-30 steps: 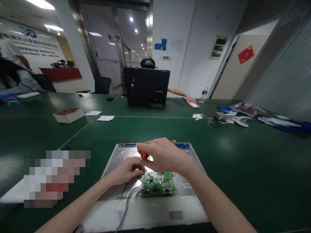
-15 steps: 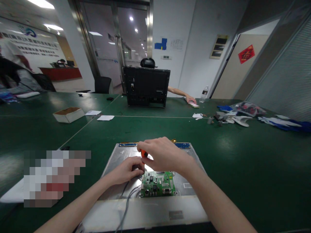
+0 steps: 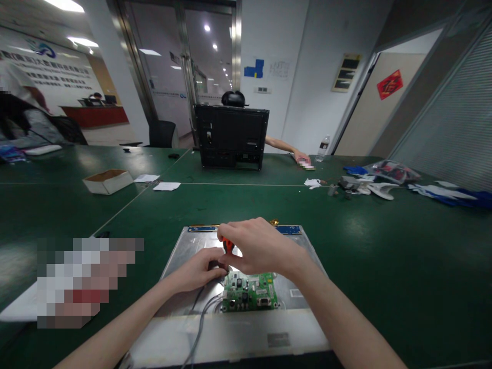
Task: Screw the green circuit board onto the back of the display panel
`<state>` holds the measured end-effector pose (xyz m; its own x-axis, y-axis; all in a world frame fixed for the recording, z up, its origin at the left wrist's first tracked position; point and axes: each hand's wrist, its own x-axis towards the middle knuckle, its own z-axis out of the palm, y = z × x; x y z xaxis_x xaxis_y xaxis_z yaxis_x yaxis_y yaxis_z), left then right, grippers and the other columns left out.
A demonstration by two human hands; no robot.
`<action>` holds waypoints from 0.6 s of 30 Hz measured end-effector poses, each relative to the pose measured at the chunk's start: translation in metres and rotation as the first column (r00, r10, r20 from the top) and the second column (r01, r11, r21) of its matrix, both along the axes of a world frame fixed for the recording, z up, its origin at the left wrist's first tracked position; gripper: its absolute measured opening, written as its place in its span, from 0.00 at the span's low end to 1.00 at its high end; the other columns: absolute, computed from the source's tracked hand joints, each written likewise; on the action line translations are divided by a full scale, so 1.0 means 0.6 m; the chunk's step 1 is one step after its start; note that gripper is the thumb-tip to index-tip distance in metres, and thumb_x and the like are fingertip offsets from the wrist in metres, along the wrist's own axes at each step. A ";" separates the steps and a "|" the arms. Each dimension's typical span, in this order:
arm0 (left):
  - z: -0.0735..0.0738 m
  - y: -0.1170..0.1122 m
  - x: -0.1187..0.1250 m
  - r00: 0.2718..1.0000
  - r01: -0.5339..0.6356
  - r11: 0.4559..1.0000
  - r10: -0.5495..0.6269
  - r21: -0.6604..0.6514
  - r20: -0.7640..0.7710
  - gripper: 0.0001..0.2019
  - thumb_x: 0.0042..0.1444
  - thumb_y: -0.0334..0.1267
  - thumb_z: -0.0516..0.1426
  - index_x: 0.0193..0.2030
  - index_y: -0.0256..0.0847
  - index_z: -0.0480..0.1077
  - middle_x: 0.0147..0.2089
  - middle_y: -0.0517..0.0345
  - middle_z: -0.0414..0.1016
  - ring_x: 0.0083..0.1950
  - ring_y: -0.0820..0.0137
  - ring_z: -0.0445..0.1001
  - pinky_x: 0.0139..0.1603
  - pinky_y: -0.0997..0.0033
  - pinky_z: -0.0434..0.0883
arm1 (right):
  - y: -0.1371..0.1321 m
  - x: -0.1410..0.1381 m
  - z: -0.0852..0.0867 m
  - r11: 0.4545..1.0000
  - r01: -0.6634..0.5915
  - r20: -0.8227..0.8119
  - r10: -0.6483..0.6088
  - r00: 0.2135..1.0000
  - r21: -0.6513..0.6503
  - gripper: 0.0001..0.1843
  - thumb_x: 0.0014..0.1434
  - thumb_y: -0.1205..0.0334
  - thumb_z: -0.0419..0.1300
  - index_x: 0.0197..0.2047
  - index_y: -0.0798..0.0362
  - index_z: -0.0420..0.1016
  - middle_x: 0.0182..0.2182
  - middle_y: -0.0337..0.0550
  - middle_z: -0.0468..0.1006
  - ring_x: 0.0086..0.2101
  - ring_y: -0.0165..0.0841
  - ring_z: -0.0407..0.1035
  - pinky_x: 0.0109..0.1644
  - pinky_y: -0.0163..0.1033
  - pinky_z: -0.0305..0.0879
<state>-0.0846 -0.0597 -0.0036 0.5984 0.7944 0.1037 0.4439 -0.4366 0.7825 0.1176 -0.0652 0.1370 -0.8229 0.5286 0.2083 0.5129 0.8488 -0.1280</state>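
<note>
My right hand point(image 3: 265, 246) is wrapped round the orange and black handle of a screwdriver point(image 3: 228, 245), which stands upright over the top left corner of a green circuit board point(image 3: 250, 292). Close beside the screwdriver's lower end, my left hand point(image 3: 202, 269) has its fingertips curled together at that same corner; what they pinch, if anything, is hidden. The board lies on the silver metal back of a display panel point(image 3: 292, 328). Grey cables point(image 3: 200, 328) run from the board's left side down over the panel's near edge. A blue strip board point(image 3: 290, 230) lines the panel's far edge.
Across the green table point(image 3: 369, 271) stands a black monitor point(image 3: 232, 138), a person partly behind it with one arm reaching out. A white box point(image 3: 108, 183) and papers point(image 3: 167, 186) lie left. Bags and gloves point(image 3: 442, 193) lie right. A blurred patch covers something near left.
The screwdriver handle has turned a little in my right hand, with more of its black part showing. Both hands stay in nearly the same place.
</note>
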 end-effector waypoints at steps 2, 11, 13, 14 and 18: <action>-0.002 0.001 0.000 1.000 0.009 1.000 -0.009 -0.016 0.005 0.02 0.55 0.33 0.56 0.34 0.37 0.70 0.34 0.58 0.74 0.36 0.68 0.71 0.38 0.70 0.67 | -0.002 0.001 0.003 1.000 -0.013 0.002 0.013 1.000 -0.012 0.06 0.57 0.62 0.55 0.38 0.54 0.65 0.33 0.41 0.75 0.26 0.27 0.61 0.25 0.36 0.43; -0.001 -0.002 -0.002 1.000 -0.011 1.000 0.011 -0.027 0.008 0.05 0.55 0.32 0.57 0.39 0.39 0.70 0.39 0.57 0.75 0.39 0.67 0.72 0.41 0.68 0.69 | 0.004 -0.005 -0.004 0.999 0.030 0.022 -0.031 0.999 0.034 0.07 0.59 0.59 0.56 0.39 0.52 0.67 0.31 0.39 0.76 0.26 0.28 0.62 0.25 0.36 0.41; 0.001 -0.002 -0.001 1.000 0.009 1.000 -0.009 -0.013 0.004 0.05 0.55 0.31 0.57 0.38 0.39 0.71 0.38 0.57 0.75 0.38 0.67 0.72 0.40 0.69 0.68 | 0.002 -0.003 -0.003 1.000 0.019 0.020 -0.019 1.000 0.025 0.07 0.59 0.59 0.56 0.40 0.51 0.66 0.32 0.39 0.76 0.27 0.28 0.63 0.25 0.36 0.41; 0.002 -0.001 -0.001 1.000 0.015 1.000 -0.015 -0.006 0.004 0.04 0.55 0.31 0.57 0.38 0.39 0.71 0.36 0.58 0.75 0.38 0.67 0.72 0.40 0.69 0.68 | 0.001 -0.001 -0.003 1.000 0.010 0.014 -0.010 1.000 0.018 0.08 0.58 0.60 0.56 0.41 0.52 0.65 0.34 0.40 0.76 0.27 0.29 0.63 0.25 0.36 0.42; -0.002 -0.001 -0.001 1.000 -0.002 1.000 0.002 0.026 -0.007 0.02 0.54 0.30 0.57 0.35 0.38 0.70 0.33 0.59 0.74 0.36 0.68 0.71 0.38 0.70 0.67 | -0.002 0.002 0.000 0.999 -0.026 -0.004 0.026 1.000 -0.022 0.11 0.56 0.62 0.54 0.43 0.53 0.65 0.37 0.43 0.75 0.29 0.30 0.64 0.26 0.36 0.44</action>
